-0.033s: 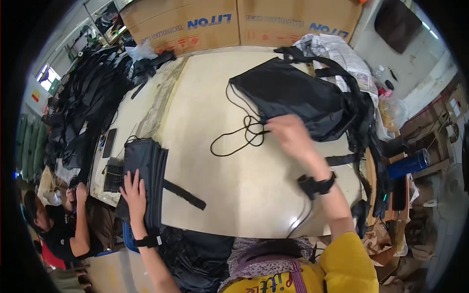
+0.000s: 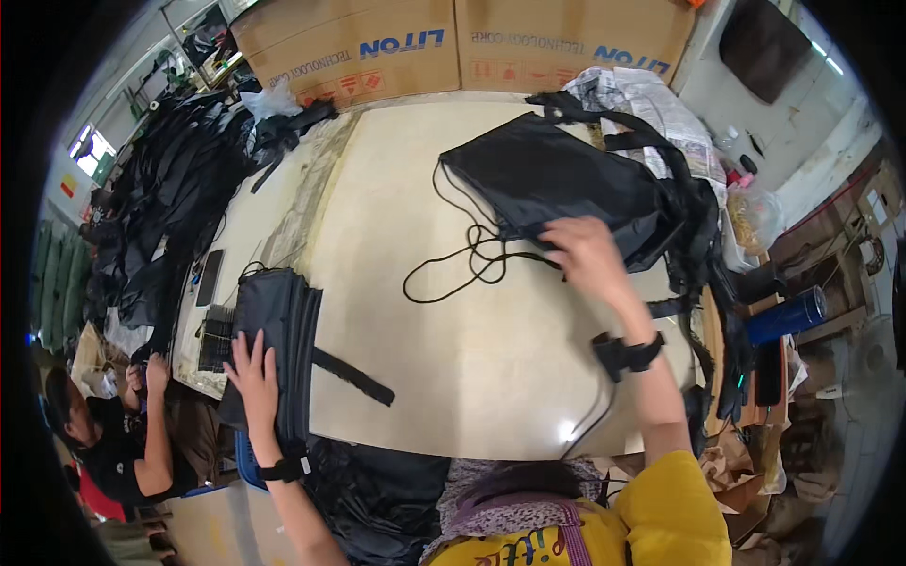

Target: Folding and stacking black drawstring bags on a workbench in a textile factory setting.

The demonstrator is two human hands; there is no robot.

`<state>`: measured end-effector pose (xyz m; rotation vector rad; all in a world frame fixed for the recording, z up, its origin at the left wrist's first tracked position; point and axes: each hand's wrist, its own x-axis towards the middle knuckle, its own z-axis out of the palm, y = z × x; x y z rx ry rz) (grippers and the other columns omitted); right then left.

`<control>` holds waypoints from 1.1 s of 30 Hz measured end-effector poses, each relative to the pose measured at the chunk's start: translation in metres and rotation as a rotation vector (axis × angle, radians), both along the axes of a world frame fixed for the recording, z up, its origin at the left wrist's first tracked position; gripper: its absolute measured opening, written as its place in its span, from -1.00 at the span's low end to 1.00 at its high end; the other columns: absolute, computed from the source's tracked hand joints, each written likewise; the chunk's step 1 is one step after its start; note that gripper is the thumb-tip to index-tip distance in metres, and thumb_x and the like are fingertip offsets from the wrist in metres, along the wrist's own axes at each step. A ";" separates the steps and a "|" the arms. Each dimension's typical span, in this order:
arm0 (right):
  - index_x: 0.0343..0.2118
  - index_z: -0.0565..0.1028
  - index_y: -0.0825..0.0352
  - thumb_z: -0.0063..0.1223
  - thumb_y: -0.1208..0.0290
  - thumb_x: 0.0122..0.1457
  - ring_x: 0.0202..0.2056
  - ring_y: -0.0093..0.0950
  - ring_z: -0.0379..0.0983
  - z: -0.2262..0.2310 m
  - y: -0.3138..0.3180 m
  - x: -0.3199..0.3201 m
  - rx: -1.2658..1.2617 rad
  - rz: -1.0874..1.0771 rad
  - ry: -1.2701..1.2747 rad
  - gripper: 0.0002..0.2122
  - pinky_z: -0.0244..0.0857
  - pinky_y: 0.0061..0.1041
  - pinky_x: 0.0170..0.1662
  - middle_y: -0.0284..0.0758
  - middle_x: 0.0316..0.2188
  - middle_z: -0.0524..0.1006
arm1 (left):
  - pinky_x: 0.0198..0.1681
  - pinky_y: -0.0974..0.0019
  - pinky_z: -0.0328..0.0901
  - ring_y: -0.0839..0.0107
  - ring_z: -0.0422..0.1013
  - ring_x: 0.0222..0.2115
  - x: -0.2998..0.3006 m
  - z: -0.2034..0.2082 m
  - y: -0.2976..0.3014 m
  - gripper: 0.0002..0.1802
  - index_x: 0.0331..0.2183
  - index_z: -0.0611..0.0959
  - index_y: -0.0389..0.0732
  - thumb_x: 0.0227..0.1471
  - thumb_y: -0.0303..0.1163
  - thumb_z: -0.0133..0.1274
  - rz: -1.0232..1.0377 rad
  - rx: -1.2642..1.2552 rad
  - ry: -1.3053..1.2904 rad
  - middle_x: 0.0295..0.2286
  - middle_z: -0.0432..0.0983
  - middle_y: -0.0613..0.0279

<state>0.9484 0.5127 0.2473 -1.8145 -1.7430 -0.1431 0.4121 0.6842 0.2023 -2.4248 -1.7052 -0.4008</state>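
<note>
Fingers (image 2: 257, 351) of the left hand (image 2: 253, 385) spread flat over a pleated stack of folded black fabric (image 2: 274, 307) at the left of a smooth, pale tabletop (image 2: 453, 377), while the right hand (image 2: 587, 257) bends its fingers at the near edge of a glossy black fabric drawstring bag (image 2: 552, 165); whether they pinch anything cannot be told. The bag lies flat and angular on the table's far right, slightly creased, its thin black cord (image 2: 405, 286) looped loosely leftward. A tangle of black fabric straps (image 2: 698, 222) borders it at right, large brown cardboard boxes (image 2: 349, 57) line the far edge, and a broad stretch of tabletop separates stack from bag. Both palms face down, the left forearm rising from the lower edge, the right angling inward and forward.
</note>
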 end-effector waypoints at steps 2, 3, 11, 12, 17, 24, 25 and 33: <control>-0.35 0.56 0.32 0.23 0.43 -0.08 -0.05 -0.25 0.41 -0.009 -0.037 0.054 0.057 -0.149 -0.256 -0.80 0.03 -0.12 0.20 -0.26 -0.24 0.57 | 0.27 -0.21 -0.27 0.09 0.00 0.26 0.015 0.025 -0.019 -0.54 0.13 0.44 -0.04 0.18 -0.28 -0.02 -0.082 0.225 -0.011 0.21 0.14 0.04; -0.35 0.55 0.32 0.22 0.45 -0.07 -0.05 -0.26 0.41 -0.003 -0.045 0.071 -0.089 -0.126 -0.211 -0.82 -0.02 -0.09 0.23 -0.26 -0.25 0.57 | 0.27 -0.19 -0.26 0.09 0.01 0.26 0.027 0.050 -0.040 -0.53 0.12 0.43 -0.07 0.16 -0.33 0.00 -0.010 0.249 -0.044 0.20 0.14 0.03; -0.38 0.47 0.31 0.18 0.48 -0.01 -0.30 -0.20 0.37 0.111 -0.045 0.027 0.209 0.139 -0.106 -0.86 0.24 -0.31 -0.20 -0.25 -0.45 0.48 | 0.13 0.29 0.18 0.32 0.38 0.00 0.165 0.069 -0.185 -0.68 -0.09 0.58 -0.32 0.26 -0.37 -0.16 -0.293 -0.627 -1.033 -0.13 0.54 0.14; -0.39 0.48 0.27 0.18 0.52 -0.08 -0.34 -0.22 0.40 0.120 -0.057 0.003 0.213 0.241 -0.162 -0.85 0.25 -0.32 -0.24 -0.31 -0.47 0.48 | 0.16 0.23 0.16 0.29 0.36 0.04 0.182 0.062 -0.200 -0.58 -0.04 0.56 -0.32 0.31 -0.23 -0.24 -0.344 -0.842 -1.144 -0.05 0.49 0.04; -0.50 0.40 0.25 0.13 0.46 -0.03 -0.59 -0.33 0.41 0.092 -0.121 -0.082 -0.158 0.548 -0.106 -0.89 0.27 -0.43 -0.46 -0.35 -0.63 0.46 | 0.27 0.07 -0.01 0.14 0.12 0.21 0.232 0.017 -0.226 -0.04 0.25 0.08 -0.29 0.14 0.31 -0.31 -0.622 -1.576 -1.760 0.21 0.12 -0.01; -0.46 0.41 0.30 0.14 0.42 0.06 -0.60 -0.24 0.42 0.016 -0.168 -0.139 -0.287 0.629 0.224 -0.87 0.29 -0.35 -0.51 -0.26 -0.66 0.46 | -0.01 0.34 0.32 0.32 0.45 -0.13 0.224 -0.010 -0.174 -0.33 0.12 0.31 -0.37 -0.01 -0.46 0.18 -0.014 -1.227 -1.652 -0.11 0.49 0.10; -0.42 0.40 0.32 0.14 0.45 0.07 -0.58 -0.19 0.43 0.008 -0.171 -0.145 -0.267 0.650 0.284 -0.87 0.28 -0.31 -0.52 -0.22 -0.65 0.46 | -0.09 0.38 0.34 0.35 0.47 -0.18 0.222 -0.021 -0.164 -0.45 0.04 0.44 -0.37 -0.01 -0.47 0.17 0.074 -1.152 -1.730 -0.16 0.53 0.12; -0.35 0.36 0.34 0.11 0.48 0.09 -0.49 -0.11 0.48 0.003 -0.183 -0.157 -0.497 0.508 0.336 -0.85 0.33 -0.25 -0.46 -0.16 -0.57 0.53 | -0.31 0.41 0.36 0.43 0.50 -0.39 0.238 0.029 -0.161 -0.70 -0.10 0.57 -0.32 0.06 -0.61 0.03 -0.316 -0.017 -0.861 -0.35 0.58 0.10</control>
